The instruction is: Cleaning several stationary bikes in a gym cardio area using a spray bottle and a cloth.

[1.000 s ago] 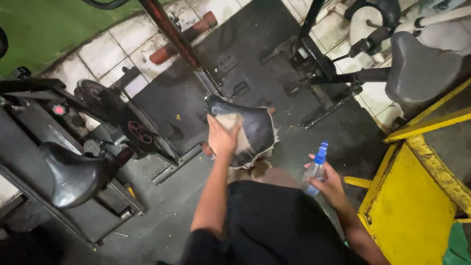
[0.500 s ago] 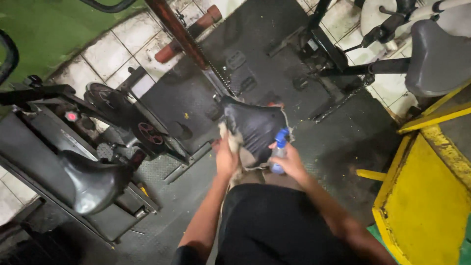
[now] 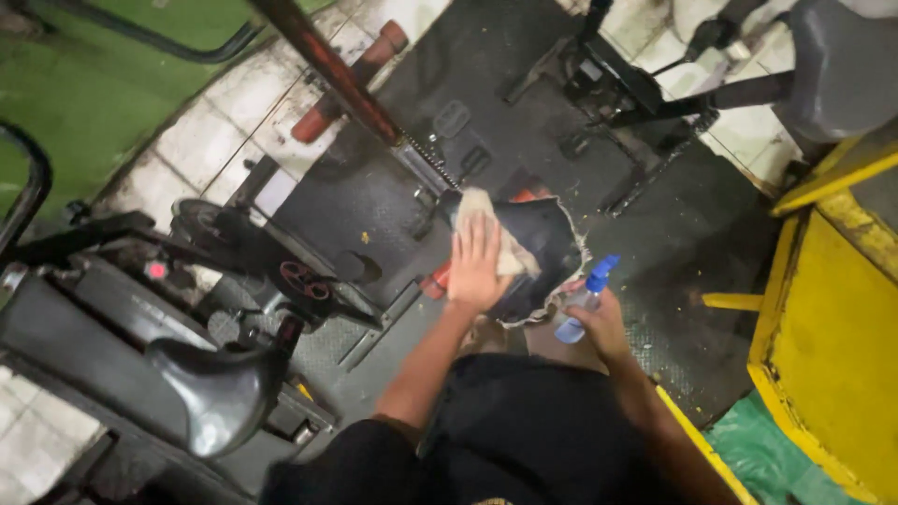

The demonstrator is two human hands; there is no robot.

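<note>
My left hand (image 3: 477, 264) lies flat on a beige cloth (image 3: 488, 224), pressing it onto the black saddle of an exercise bike (image 3: 543, 245) right in front of me. The saddle's cover is torn and frayed along its near edge. My right hand (image 3: 601, 323) grips a clear spray bottle with a blue nozzle (image 3: 584, 297) just to the right of the saddle, nozzle pointing up and toward it.
Another exercise bike with a black saddle (image 3: 201, 393) stands at the left. A rusty red frame tube (image 3: 327, 70) runs diagonally above. A yellow metal structure (image 3: 828, 318) is at the right, and a further bike saddle (image 3: 837, 65) at the top right. The floor is dark rubber matting.
My left hand has slid the cloth up across the saddle. My right hand with the spray bottle has drawn back to the saddle's right side.
</note>
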